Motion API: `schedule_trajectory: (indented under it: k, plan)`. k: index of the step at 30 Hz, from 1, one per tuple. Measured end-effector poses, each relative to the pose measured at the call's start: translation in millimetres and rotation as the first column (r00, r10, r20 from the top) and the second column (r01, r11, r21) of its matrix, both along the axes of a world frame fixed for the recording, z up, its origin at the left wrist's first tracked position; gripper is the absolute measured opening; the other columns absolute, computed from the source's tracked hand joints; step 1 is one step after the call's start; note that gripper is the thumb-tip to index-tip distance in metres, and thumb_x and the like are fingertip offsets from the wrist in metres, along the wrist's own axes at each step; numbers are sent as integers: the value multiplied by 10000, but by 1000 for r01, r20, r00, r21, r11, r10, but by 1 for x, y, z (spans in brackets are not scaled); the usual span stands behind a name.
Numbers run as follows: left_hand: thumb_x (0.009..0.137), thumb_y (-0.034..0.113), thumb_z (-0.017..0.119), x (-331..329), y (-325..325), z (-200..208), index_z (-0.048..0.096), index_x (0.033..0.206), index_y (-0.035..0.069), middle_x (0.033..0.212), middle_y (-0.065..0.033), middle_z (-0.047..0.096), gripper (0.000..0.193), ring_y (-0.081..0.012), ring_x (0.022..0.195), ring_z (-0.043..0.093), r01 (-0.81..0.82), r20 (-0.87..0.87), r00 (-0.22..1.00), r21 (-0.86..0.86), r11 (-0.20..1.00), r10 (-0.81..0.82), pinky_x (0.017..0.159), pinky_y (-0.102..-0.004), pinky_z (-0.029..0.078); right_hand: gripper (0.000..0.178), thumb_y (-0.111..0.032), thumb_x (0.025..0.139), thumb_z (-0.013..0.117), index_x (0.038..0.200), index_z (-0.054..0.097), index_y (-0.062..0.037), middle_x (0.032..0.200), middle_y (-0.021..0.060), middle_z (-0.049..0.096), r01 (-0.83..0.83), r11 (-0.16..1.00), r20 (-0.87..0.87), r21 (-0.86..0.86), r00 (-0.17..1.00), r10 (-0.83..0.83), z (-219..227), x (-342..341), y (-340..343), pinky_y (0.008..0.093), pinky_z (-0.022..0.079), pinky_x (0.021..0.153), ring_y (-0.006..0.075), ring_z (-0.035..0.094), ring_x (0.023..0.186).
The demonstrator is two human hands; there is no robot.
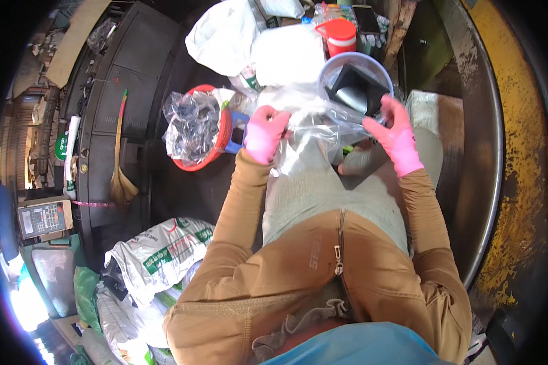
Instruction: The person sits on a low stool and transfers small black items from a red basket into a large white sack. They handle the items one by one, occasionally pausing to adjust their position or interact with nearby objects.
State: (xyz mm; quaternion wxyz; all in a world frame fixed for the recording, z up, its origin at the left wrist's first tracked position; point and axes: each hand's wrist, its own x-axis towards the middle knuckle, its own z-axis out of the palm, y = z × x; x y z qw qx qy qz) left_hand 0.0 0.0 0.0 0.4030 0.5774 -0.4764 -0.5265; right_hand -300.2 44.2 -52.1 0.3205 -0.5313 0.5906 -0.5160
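Note:
A clear plastic bag [323,117] stretches over my lap between my two pink-gloved hands. My left hand [266,132] is closed at the bag's left side, its thumb and fingers pinched together. At the other end, my right hand [397,132] has its fingers curled on the bag's edge, beside the rim of a pale blue bucket [385,68]. In that bucket lies a black piece [354,90] with a shiny grey surface; what it is I cannot tell. To the left of my left hand stands a red basket [225,131] heaped with crumpled clear plastic [192,129].
White sacks [222,39] and a red-lidded jug [340,38] stand ahead. A blue stool [236,135] adjoins the basket. Leftward are a broom [122,176], dark cabinets [143,55] and a calculator [41,219]; printed sacks [161,258] lie lower left. A curved metal edge [499,152] bounds the right.

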Motion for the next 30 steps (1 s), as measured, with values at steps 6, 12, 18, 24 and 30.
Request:
schedule_trajectory:
  k: [6,12,18,24,30]
  plan:
    - [909,6,656,-65,20,27,556,941,32,875,-32,594,108,-90,636,564,7,-227,974,-78,997,-24,579,-241,495,238,-74,932,627,1158,668,-10,1183,190,679,-230,911,27,-341,967,254,50,74,30,386,511,957,310,663,1062]
    - [780,-139,521,-53,35,44,624,995,68,1181,-136,554,316,-164,797,575,497,277,863,-617,610,-423,725,-289,511,759,-385,949,685,1571,358,-99,1479,235,504,-392,845,108,363,919,380,-42,38,-41,380,426,1114,348,548,1308]
    - [725,-178,470,21,6,17,717,1171,123,1601,-266,342,592,-414,1139,646,603,817,569,-334,725,-97,843,-343,532,889,-222,905,736,1623,218,-139,1554,247,406,-390,892,-162,229,888,430,-21,56,-47,393,339,1200,378,409,1449]
    - [762,-113,542,21,-35,-27,641,1278,40,1552,-213,439,547,-379,1274,575,353,669,743,-413,839,17,973,-399,524,826,-227,899,753,1587,317,-91,1568,185,420,-583,725,-216,367,704,676,1,68,-55,405,377,1161,269,405,1459]
    - [851,-51,531,50,-56,-53,565,1369,-44,1483,-262,498,520,-393,1297,560,370,696,717,-419,829,32,1056,-364,481,590,-292,921,703,1435,539,-53,1343,209,631,-69,995,4,71,998,69,-11,-2,-155,426,460,1078,343,600,1257]
